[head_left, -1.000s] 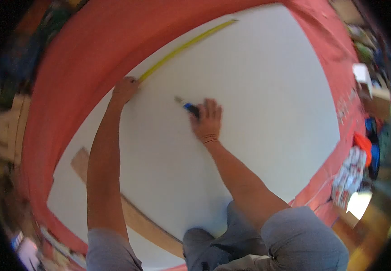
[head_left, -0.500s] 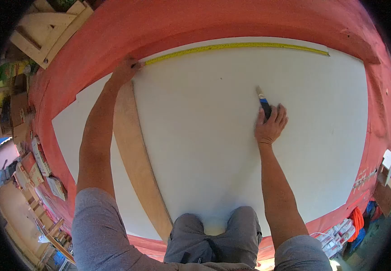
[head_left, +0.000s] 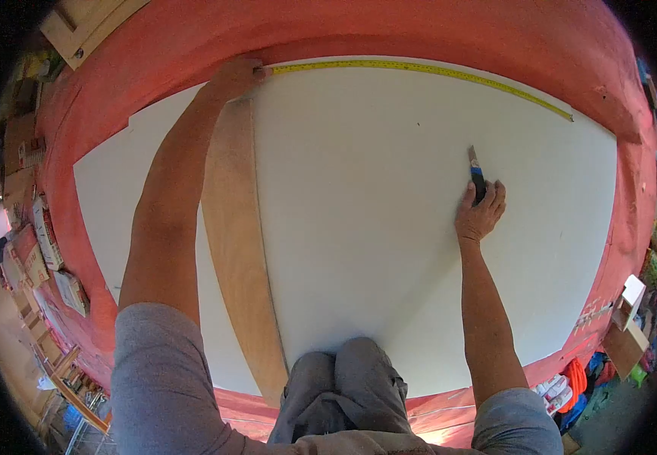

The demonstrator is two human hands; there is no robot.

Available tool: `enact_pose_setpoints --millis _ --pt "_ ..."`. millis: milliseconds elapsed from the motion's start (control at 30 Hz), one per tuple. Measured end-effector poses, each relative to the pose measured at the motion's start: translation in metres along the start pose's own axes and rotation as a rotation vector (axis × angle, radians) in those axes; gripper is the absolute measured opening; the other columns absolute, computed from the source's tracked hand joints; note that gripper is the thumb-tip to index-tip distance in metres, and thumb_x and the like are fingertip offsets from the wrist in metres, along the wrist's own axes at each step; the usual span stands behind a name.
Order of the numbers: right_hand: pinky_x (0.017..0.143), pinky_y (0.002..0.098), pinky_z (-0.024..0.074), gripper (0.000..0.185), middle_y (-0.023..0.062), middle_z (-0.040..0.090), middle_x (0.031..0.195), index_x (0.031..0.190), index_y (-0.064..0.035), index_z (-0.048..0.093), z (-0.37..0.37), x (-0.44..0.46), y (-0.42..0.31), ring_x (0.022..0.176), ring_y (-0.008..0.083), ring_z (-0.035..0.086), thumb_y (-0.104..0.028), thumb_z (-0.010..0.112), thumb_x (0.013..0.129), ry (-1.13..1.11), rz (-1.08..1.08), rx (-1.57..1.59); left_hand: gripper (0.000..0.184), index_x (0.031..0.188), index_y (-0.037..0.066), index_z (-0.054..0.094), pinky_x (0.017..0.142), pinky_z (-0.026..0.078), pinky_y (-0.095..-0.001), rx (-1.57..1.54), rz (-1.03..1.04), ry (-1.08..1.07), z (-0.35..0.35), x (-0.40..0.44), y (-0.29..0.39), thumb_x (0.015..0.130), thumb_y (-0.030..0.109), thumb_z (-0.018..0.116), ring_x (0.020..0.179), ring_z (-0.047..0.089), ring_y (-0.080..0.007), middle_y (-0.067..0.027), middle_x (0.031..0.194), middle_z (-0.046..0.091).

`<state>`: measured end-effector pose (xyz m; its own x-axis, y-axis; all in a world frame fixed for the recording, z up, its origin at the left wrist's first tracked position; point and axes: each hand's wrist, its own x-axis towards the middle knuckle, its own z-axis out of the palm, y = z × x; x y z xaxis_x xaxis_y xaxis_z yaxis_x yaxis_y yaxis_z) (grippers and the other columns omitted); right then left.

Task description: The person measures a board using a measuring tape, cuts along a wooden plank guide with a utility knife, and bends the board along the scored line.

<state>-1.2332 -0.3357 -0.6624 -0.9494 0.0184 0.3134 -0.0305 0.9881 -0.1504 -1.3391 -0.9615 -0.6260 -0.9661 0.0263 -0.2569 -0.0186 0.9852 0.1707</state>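
Observation:
A large white sheet [head_left: 366,220] spreads out before me. Along its far edge runs a yellow tape measure [head_left: 419,68], whose free end lies toward the right corner. My left hand [head_left: 239,79] is closed at the tape's left end; the tape case is not visible. In my right hand [head_left: 481,212] is a utility knife [head_left: 478,180] with a black and blue handle, its blade pointing away from me, over the right half of the sheet. A long brown wooden board [head_left: 235,227] lies on the sheet, running from near my left hand back toward my knees.
Red cloth [head_left: 396,34] surrounds the sheet. A wooden frame piece [head_left: 89,26] stands at the far left. Cardboard boxes [head_left: 29,159] and wooden pieces [head_left: 67,371] line the left side. An orange coiled hose [head_left: 573,383] and scrap boards [head_left: 626,345] are at the lower right.
My view has swung, so the sheet, board and tape appear shifted. My knees have come closer together. Both hands keep their hold on the tape and the knife.

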Motion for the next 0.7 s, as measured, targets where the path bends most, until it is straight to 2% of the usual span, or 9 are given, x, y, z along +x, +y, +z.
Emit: enact_pose_setpoints --millis 67,200,233,267,300,333,400,467,700 --pt "0.116 0.0612 0.0353 0.05 0.0182 0.051 0.15 0.134 -0.0042 0.057 0.001 0.0 0.002 0.141 0.0398 0.047 -0.041 0.066 0.102 0.019 -0.018 0.019 0.051 0.115 0.002 0.072 0.099 0.052 -0.0527 0.013 0.078 -0.017 0.0 0.0 -0.004 0.106 0.048 0.052 0.112 0.067 -0.0421 -0.0249 0.115 0.072" --pt "0.117 0.0615 0.0328 0.058 0.0196 0.05 0.152 0.138 -0.0013 0.056 0.0 -0.001 0.006 0.14 0.0417 0.047 -0.045 0.066 0.102 -0.043 -0.017 0.036 0.049 0.116 0.003 0.073 0.101 0.052 -0.0528 0.013 0.024 -0.004 0.005 -0.001 -0.001 0.106 0.046 0.052 0.112 0.067 -0.0424 -0.0233 0.115 0.072" --pt "0.12 0.0616 0.0274 0.064 0.0209 0.047 0.156 0.142 0.0002 0.055 0.002 -0.001 0.009 0.145 0.0417 0.044 -0.048 0.066 0.102 -0.028 -0.001 0.126 0.049 0.117 0.004 0.073 0.101 0.051 -0.0532 0.063 0.055 0.028 0.006 0.0 -0.001 0.106 0.046 0.051 0.113 0.067 -0.0422 -0.0221 0.117 0.073" --pt "0.122 0.0638 0.0237 0.071 0.022 0.044 0.16 0.146 0.0014 0.052 -0.014 0.008 -0.005 0.15 0.0418 0.039 -0.05 0.067 0.101 -0.096 0.121 0.107 0.048 0.118 0.005 0.073 0.102 0.051 -0.0536 0.115 0.089 0.053 0.009 0.001 -0.003 0.107 0.047 0.051 0.114 0.068 -0.0419 -0.0208 0.119 0.073" --pt "0.124 0.0582 0.0252 0.077 0.0226 0.045 0.16 0.152 0.0026 0.047 -0.028 0.02 -0.019 0.154 0.0389 0.035 -0.05 0.069 0.1 0.027 0.078 0.105 0.048 0.118 0.005 0.073 0.102 0.051 -0.0536 0.124 0.089 0.027 0.011 0.003 -0.004 0.107 0.047 0.051 0.114 0.068 -0.0419 -0.0208 0.119 0.073" --pt "0.124 0.0482 0.0303 0.079 0.0234 0.049 0.157 0.154 0.0019 0.046 -0.074 0.05 -0.056 0.152 0.0347 0.039 -0.051 0.068 0.1 0.063 0.062 0.34 0.048 0.119 0.005 0.073 0.102 0.051 -0.0534 0.118 0.083 0.019 0.01 0.005 -0.006 0.106 0.046 0.051 0.114 0.067 -0.0418 -0.021 0.12 0.073" --pt "0.12 0.0479 0.0323 0.076 0.0235 0.051 0.153 0.152 0.0023 0.047 -0.129 0.08 -0.105 0.147 0.0344 0.041 -0.049 0.068 0.1 0.131 0.016 0.676 0.048 0.12 0.005 0.073 0.104 0.05 -0.0531 0.091 0.071 0.007 0.004 0.007 -0.007 0.106 0.046 0.051 0.116 0.067 -0.0416 -0.0212 0.122 0.072" --pt "0.116 0.0475 0.0342 0.074 0.0236 0.052 0.149 0.15 0.0027 0.048 -0.158 0.081 -0.128 0.142 0.0341 0.043 -0.048 0.068 0.1 0.107 0.018 0.875 0.048 0.121 0.006 0.073 0.105 0.05 -0.0528 0.057 0.085 -0.008 0.009 0.009 0.002 0.106 0.045 0.051 0.117 0.066 -0.0413 -0.0214 0.124 0.071" --pt "0.102 0.0462 0.0412 0.064 0.0238 0.057 0.134 0.141 0.0041 0.052 -0.179 0.079 -0.146 0.123 0.0332 0.051 -0.041 0.07 0.099 0.072 0.029 1.096 0.047 0.125 0.006 0.072 0.109 0.047 -0.0517 0.091 0.019 -0.034 -0.005 0.004 0.009 0.104 0.043 0.052 0.122 0.065 -0.0405 -0.0223 0.131 0.069"
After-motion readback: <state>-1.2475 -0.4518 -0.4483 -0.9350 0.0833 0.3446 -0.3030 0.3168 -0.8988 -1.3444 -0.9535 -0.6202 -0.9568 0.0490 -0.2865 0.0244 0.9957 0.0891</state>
